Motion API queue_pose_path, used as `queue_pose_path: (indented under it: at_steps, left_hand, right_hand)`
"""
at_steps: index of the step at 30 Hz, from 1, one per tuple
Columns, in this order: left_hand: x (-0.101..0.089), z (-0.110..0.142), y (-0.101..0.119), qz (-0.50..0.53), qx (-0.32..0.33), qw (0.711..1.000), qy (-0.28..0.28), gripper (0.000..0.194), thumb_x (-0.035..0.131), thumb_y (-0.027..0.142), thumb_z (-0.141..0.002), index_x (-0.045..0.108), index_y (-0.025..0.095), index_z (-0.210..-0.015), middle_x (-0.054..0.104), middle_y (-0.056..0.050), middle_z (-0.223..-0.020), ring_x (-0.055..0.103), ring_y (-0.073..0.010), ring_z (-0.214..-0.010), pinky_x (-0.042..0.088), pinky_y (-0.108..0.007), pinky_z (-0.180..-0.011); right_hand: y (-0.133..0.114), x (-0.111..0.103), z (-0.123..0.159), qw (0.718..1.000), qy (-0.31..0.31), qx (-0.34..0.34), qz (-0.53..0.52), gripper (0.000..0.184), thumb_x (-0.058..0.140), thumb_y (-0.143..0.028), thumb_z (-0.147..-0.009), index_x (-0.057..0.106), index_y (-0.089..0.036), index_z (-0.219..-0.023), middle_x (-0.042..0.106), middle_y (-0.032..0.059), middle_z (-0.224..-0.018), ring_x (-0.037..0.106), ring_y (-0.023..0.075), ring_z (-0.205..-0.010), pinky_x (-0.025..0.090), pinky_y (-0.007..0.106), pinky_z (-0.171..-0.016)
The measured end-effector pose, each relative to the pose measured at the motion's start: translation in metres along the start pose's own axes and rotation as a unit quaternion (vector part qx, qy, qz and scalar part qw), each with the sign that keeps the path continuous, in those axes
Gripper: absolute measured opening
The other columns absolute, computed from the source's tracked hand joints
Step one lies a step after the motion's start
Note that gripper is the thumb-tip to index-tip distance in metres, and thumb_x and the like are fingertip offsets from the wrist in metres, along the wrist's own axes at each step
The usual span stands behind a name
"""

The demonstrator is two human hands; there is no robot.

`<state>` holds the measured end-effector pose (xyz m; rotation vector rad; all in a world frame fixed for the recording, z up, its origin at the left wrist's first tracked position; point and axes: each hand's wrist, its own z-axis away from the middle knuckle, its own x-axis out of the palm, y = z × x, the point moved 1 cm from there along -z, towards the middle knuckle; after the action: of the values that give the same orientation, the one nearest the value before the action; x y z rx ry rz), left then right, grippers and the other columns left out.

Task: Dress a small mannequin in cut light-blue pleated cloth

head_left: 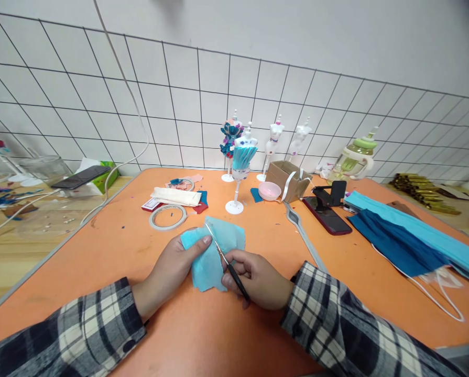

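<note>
A piece of light blue crepe-like paper or fabric [206,269] is pinched between the thumb and fingers of my left hand [175,267]. My right hand [260,277] is closed round the dark handles of a pair of scissors [236,277]. Their metal blades lie across the middle of the blue sheet, pointing up and left toward my left thumb. Beyond my hands stands a small white dress-form mannequin [245,152] with pleated light blue material round its bust. A roll of double-sided tape [168,217] lies flat beyond my left hand.
Behind stand more mannequins, one with blue flowers [231,139]. A pink bowl [269,191] sits by a cardboard box [287,180]. To the right lie a phone [327,215], a dark blue face mask [399,243] and light blue material [415,225]. A cream packet [176,197] is back left.
</note>
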<state>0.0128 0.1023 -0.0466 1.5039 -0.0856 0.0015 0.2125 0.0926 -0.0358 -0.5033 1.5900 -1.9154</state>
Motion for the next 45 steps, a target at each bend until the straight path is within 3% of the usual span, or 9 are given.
queue_pose_path:
  at_steps: [13, 19, 26, 30, 35, 41, 45]
  left_hand:
    - [0.0, 0.0, -0.0015, 0.007, 0.003, 1.0, -0.013, 0.033, 0.075, 0.05, -0.082, 0.072, 0.017, -0.082, 0.078, -0.005, -0.082, 0.067, -0.0196, -0.065, 0.055, -0.032, -0.067]
    - [-0.0007, -0.0005, -0.0028, -0.001, 0.01, 1.0, -0.018, 0.031, 0.074, 0.049, -0.084, 0.073, 0.018, -0.081, 0.075, -0.002, -0.073, 0.065, -0.0182, -0.062, 0.055, -0.03, -0.065]
    - [0.0004, 0.0002, -0.0021, 0.005, -0.002, 1.0, -0.025, 0.033, 0.075, 0.049, -0.083, 0.072, 0.016, -0.08, 0.079, -0.005, -0.081, 0.067, -0.0183, -0.063, 0.055, -0.03, -0.064]
    - [0.0026, 0.0012, -0.0007, 0.033, -0.01, 0.999, -0.031, 0.031, 0.075, 0.047, -0.084, 0.072, 0.016, -0.086, 0.08, -0.006, -0.089, 0.067, -0.0172, -0.064, 0.056, -0.029, -0.064]
    - [0.0027, 0.0019, -0.0001, 0.023, -0.005, 0.999, -0.035, 0.033, 0.075, 0.048, -0.084, 0.071, 0.015, -0.082, 0.079, -0.006, -0.08, 0.068, -0.0184, -0.064, 0.056, -0.029, -0.065]
    - [0.0045, 0.0031, 0.0021, 0.035, -0.017, 0.999, -0.032, 0.034, 0.076, 0.048, -0.082, 0.074, 0.015, -0.091, 0.081, -0.007, -0.09, 0.068, -0.0177, -0.064, 0.057, -0.029, -0.063]
    - [0.0046, 0.0025, 0.001, 0.035, -0.013, 0.999, -0.033, 0.034, 0.076, 0.048, -0.082, 0.073, 0.015, -0.086, 0.081, -0.007, -0.084, 0.069, -0.0185, -0.063, 0.057, -0.029, -0.062]
  right_hand:
    - [0.0002, 0.0002, -0.0007, 1.0, -0.007, -0.005, -0.014, 0.033, 0.072, -0.045, -0.079, 0.055, -0.022, -0.095, 0.05, -0.0074, -0.065, 0.047, 0.0083, -0.052, 0.048, 0.019, -0.041]
    - [0.0015, 0.0006, -0.0004, 1.0, -0.005, -0.008, -0.012, 0.023, 0.066, -0.037, -0.082, 0.053, -0.022, -0.094, 0.049, -0.0075, -0.065, 0.047, 0.0085, -0.053, 0.049, 0.018, -0.042]
    - [0.0011, 0.0007, -0.0005, 1.0, -0.012, -0.008, -0.02, 0.026, 0.067, -0.036, -0.079, 0.054, -0.021, -0.096, 0.055, -0.0056, -0.071, 0.05, 0.0083, -0.055, 0.048, 0.017, -0.041]
    - [0.0017, 0.0006, -0.0007, 1.0, -0.006, -0.015, -0.021, 0.025, 0.067, -0.037, -0.08, 0.054, -0.022, -0.095, 0.051, -0.007, -0.066, 0.048, 0.0085, -0.053, 0.049, 0.018, -0.04]
    - [0.0021, 0.0007, -0.0006, 0.999, -0.015, -0.013, -0.026, 0.027, 0.068, -0.038, -0.08, 0.054, -0.021, -0.096, 0.058, -0.0045, -0.073, 0.05, 0.0088, -0.056, 0.049, 0.017, -0.04]
    - [0.0013, 0.0008, -0.0001, 1.0, 0.004, -0.009, -0.006, 0.025, 0.068, -0.036, -0.08, 0.056, -0.021, -0.096, 0.052, -0.0074, -0.063, 0.048, 0.0081, -0.051, 0.049, 0.017, -0.038]
    - [0.0001, 0.0012, 0.0001, 1.0, -0.001, -0.005, 0.002, 0.029, 0.069, -0.04, -0.079, 0.056, -0.021, -0.098, 0.056, -0.0052, -0.069, 0.049, 0.009, -0.054, 0.049, 0.018, -0.039]
